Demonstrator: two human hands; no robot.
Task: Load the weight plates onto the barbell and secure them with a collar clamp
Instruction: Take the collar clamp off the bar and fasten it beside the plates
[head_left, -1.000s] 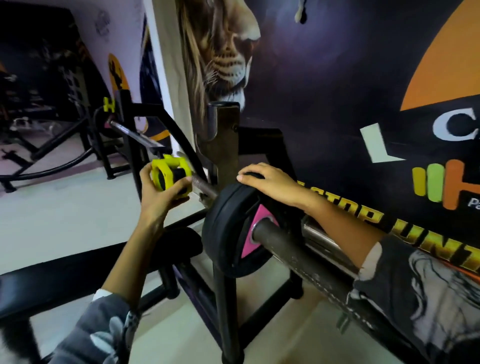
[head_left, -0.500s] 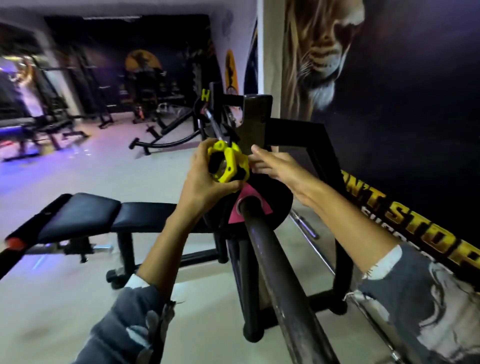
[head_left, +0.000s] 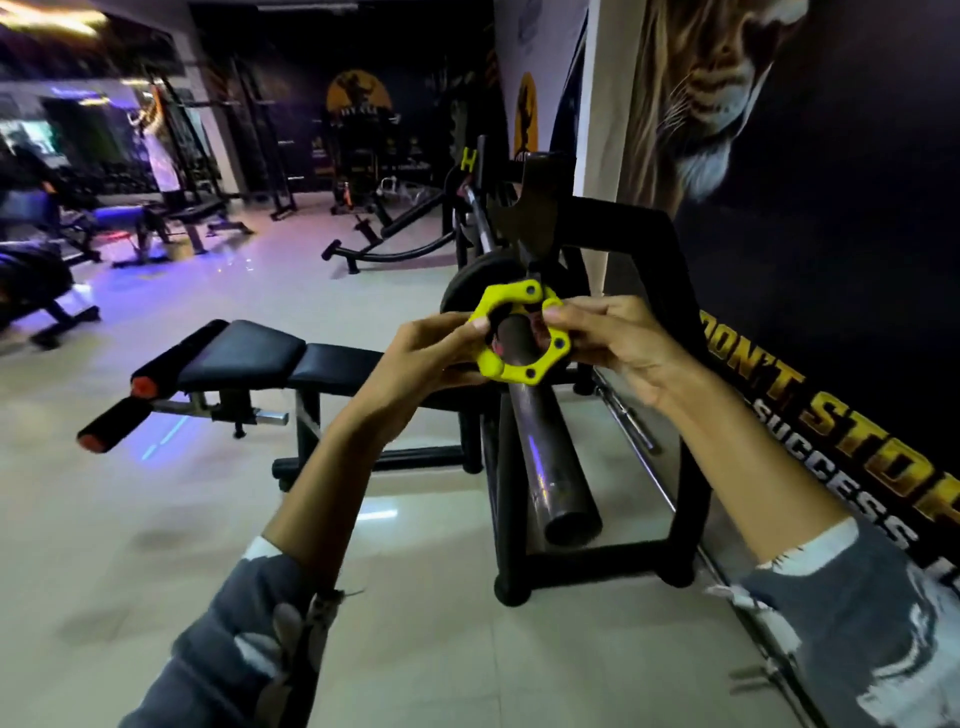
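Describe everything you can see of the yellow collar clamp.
The collar clamp is a bright yellow, plastic-looking ring with a faceted outer edge and dark round bolts at its corners. Tilted toward the camera, it is pinched on one side by the left hand and on the other by the right hand. The barbell sleeve shows through its hole, the black weight plate behind; it seems not threaded on.

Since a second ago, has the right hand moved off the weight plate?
Yes. The right hand left the top of the weight plate and came toward the camera, now pinching the yellow clamp.
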